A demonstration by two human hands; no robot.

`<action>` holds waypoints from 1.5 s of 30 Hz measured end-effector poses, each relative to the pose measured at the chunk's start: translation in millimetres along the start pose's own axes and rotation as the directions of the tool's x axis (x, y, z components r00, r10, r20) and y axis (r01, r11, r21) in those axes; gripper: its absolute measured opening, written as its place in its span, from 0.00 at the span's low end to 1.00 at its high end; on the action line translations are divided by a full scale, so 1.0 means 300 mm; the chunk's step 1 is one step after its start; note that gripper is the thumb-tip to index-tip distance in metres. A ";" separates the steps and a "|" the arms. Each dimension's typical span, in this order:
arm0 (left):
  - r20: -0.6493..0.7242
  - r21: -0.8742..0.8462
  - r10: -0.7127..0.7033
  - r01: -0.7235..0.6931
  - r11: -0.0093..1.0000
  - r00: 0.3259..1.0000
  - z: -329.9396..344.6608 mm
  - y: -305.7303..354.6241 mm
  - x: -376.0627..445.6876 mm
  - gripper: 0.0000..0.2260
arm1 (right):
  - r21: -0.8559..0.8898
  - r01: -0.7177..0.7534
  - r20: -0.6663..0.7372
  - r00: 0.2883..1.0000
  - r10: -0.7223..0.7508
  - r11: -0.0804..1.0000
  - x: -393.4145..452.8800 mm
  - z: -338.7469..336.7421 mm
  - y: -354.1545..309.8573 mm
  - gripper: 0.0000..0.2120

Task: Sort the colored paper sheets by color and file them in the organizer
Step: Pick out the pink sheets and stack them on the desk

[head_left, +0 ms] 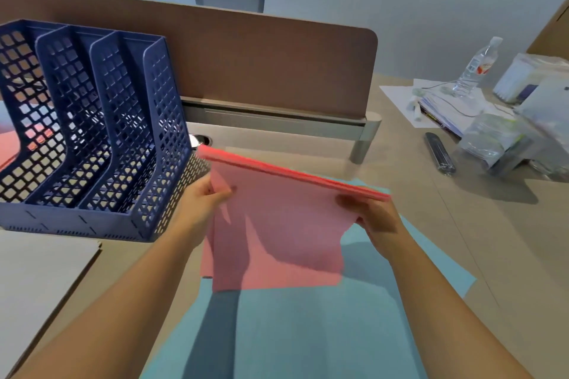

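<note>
Blue paper sheets (pixel 308 332) lie nearest, spread on the counter (pixel 462 240) under both forearms; how many are in that layer cannot be told. Above them, a stack of pink paper sheets (pixel 277 231) is held off the counter, its far edge raised and squared, its near edge hanging loose. The left hand (pixel 200 203) pinches the stack's left edge with thumb on top. The right hand (pixel 375 218) grips the right corner, fingers curled round the edge. The pink sheets are too close-packed to count, though at least two layers show at the lower left corner.

To the left stands one blue mesh organizer (pixel 92 132) with three upright slots, open toward the near side. Something pink shows through the mesh at its far left, but whether it sits inside a slot or behind cannot be told.

To file this stack well, I would judge it best to keep both edges pinched so the sheets stay aligned, turn the stack upright, and lead one squared edge into a single slot, letting the limp end follow without curling against a divider.

At far right sit one plastic bottle (pixel 477 64), one dark pen-like object (pixel 440 154), and a heap of papers and clear bags (pixel 508 132).
</note>
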State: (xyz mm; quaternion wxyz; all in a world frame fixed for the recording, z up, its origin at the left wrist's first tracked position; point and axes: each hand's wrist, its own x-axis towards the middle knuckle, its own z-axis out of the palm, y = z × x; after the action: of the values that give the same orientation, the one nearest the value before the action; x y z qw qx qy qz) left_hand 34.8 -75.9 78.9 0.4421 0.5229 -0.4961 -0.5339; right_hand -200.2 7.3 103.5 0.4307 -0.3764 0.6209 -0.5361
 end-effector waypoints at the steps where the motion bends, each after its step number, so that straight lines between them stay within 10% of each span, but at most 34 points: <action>1: 0.007 0.015 0.022 -0.022 1.000 1.000 0.000 -0.003 0.000 0.11 | -0.033 0.019 0.002 1.000 -0.019 0.999 -0.006 0.006 0.003 0.05; 13: -0.002 -0.097 0.133 -0.133 0.986 0.991 0.088 0.170 -0.027 0.11 | 0.019 0.161 -0.269 0.951 -0.150 0.987 0.017 0.080 -0.146 0.11; 21: 0.045 -0.135 0.079 -0.073 0.988 0.996 0.090 0.044 -0.043 0.12 | 0.076 0.056 -0.176 0.984 -0.041 0.996 0.000 0.041 -0.073 0.03; 25: 0.076 -0.062 -0.074 0.078 0.995 0.994 0.079 -0.098 -0.037 0.17 | 0.064 -0.125 -0.126 0.983 0.132 0.990 -0.015 0.016 0.080 0.15; 45: 0.004 0.198 -0.040 0.038 0.980 0.999 0.104 -0.070 0.018 0.10 | 0.063 -0.026 -0.240 0.970 0.040 0.998 0.047 0.043 0.109 0.09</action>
State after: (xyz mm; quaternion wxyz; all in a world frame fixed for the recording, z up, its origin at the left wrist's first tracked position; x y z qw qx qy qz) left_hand 4.5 -76.6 56.3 0.3754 0.5717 -0.5380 -0.4927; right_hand -193.3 -5.6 68.8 0.3718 -0.2850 0.6588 -0.5887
